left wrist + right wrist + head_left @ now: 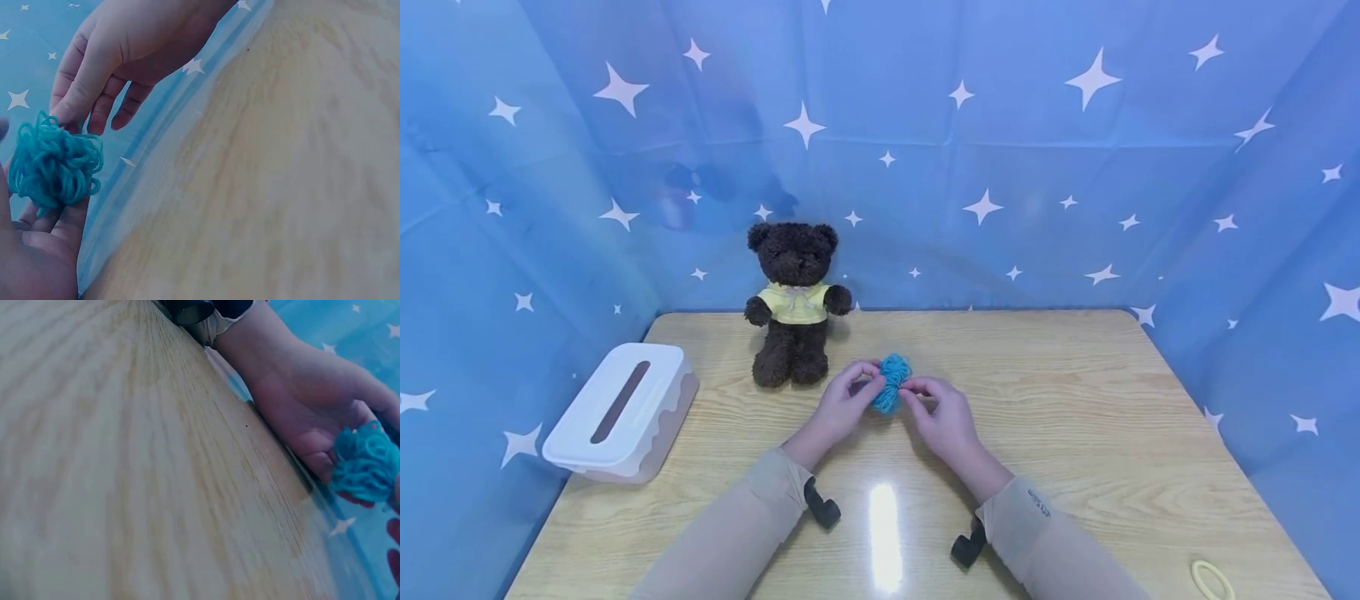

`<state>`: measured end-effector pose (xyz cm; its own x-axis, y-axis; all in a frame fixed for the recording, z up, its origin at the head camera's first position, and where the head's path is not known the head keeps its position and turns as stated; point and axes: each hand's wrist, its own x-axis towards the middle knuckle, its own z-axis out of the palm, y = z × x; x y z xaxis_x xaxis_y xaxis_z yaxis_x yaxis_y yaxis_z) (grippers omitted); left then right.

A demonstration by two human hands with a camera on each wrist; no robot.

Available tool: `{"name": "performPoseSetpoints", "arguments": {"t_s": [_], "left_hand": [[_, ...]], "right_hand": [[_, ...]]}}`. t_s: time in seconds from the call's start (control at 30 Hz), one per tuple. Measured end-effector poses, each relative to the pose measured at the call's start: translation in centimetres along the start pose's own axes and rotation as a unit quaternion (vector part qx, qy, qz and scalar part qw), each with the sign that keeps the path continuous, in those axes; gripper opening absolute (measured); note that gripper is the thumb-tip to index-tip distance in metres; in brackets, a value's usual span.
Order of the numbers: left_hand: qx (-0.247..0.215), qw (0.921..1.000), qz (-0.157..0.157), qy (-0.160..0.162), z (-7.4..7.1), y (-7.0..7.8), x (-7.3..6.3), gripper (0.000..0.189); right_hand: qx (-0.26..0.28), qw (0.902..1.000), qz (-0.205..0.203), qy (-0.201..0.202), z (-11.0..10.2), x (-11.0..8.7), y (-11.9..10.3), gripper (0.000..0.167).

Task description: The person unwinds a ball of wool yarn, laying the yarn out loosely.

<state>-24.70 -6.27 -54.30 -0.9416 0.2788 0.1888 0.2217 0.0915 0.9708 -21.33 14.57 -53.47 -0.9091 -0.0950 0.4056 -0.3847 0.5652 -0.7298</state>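
A small bundle of turquoise yarn (892, 383), looped and narrowed at its middle, is held between both hands above the table. My left hand (841, 408) grips it from the left side, thumb in front. From the other side my right hand (946, 419) pinches at the middle of the bundle with thumb and forefinger. In the left wrist view the loops of the yarn (56, 164) bunch over the left fingers, with the right hand (140, 47) reaching in from above. The right wrist view shows the yarn (367, 462) against the left palm.
A dark brown teddy bear (793, 304) in a yellow top stands behind the left hand. A white lidded box (658, 421) with a slot sits at the table's left edge. One pale yellow ring (1212, 579) lies at the front right of the wooden table (1075, 400). Star-patterned blue cloth (910, 192) hangs behind.
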Motion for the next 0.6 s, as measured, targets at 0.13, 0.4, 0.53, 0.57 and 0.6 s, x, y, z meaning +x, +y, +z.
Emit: {"name": "performPoseSetpoints", "arguments": {"t_s": [0.13,0.4,0.53,0.57,0.6], "left_hand": [[-0.048,0.9987,-0.016,0.006,0.10,0.08,0.13,0.017],[-0.075,0.9959,-0.026,-0.044,-0.32,0.31,0.15,0.075],[-0.031,0.9962,-0.026,-0.076,-0.44,0.26,-0.02,0.065],[-0.027,0.9959,-0.028,-0.081,-0.40,0.24,-0.06,0.061],[-0.028,0.9956,-0.031,-0.084,-0.35,0.25,-0.11,0.056]], "right_hand": [[0.013,0.9999,-0.008,-0.002,-0.05,-0.14,-0.05,0.010],[0.057,0.9978,0.002,-0.033,-0.27,-0.13,0.06,0.007],[0.069,0.9964,0.000,-0.050,-0.30,-0.15,0.11,0.006],[0.070,0.9962,-0.001,-0.052,-0.32,-0.14,0.12,0.005],[0.070,0.9961,-0.003,-0.053,-0.33,-0.13,0.13,0.006]]}}
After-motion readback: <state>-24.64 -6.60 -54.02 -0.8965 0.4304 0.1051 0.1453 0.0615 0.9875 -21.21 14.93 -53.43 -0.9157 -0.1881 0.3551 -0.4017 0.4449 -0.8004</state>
